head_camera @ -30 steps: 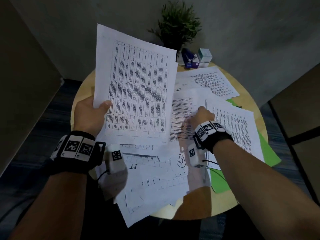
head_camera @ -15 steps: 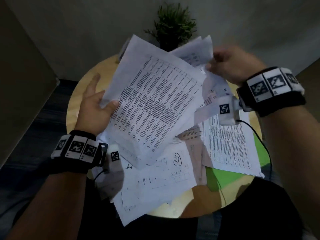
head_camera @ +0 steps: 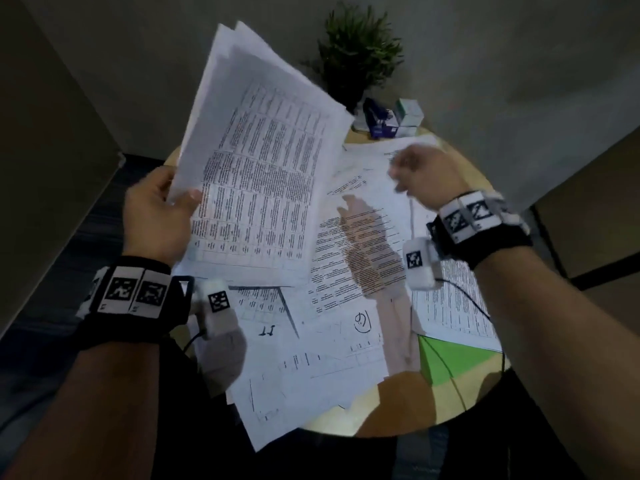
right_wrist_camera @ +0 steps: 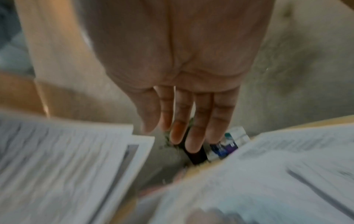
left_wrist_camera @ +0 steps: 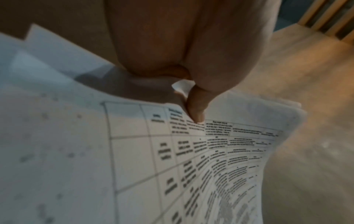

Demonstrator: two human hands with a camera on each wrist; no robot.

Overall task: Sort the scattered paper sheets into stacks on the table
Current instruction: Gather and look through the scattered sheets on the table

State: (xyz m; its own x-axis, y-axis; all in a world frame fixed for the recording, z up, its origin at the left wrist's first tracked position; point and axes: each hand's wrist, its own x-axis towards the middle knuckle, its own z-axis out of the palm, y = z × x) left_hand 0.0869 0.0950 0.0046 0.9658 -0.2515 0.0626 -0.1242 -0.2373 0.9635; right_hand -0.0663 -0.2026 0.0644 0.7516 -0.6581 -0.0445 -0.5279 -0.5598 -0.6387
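My left hand holds a bundle of printed table sheets upright above the round table's left side, thumb on the front page. In the left wrist view the thumb pinches the held sheets at their edge. My right hand hovers empty over the scattered sheets at the table's far right; in the right wrist view its fingers are straight and hold nothing. More loose sheets with drawings lie near the front edge.
The round wooden table carries a green sheet at the front right under the papers. A potted plant and small boxes stand at the far edge by the wall. Cables run from the wrist cameras.
My right hand added the sheets it lifted to the left hand's bundle, let go and moved down to the right. The bundle swung back upright.
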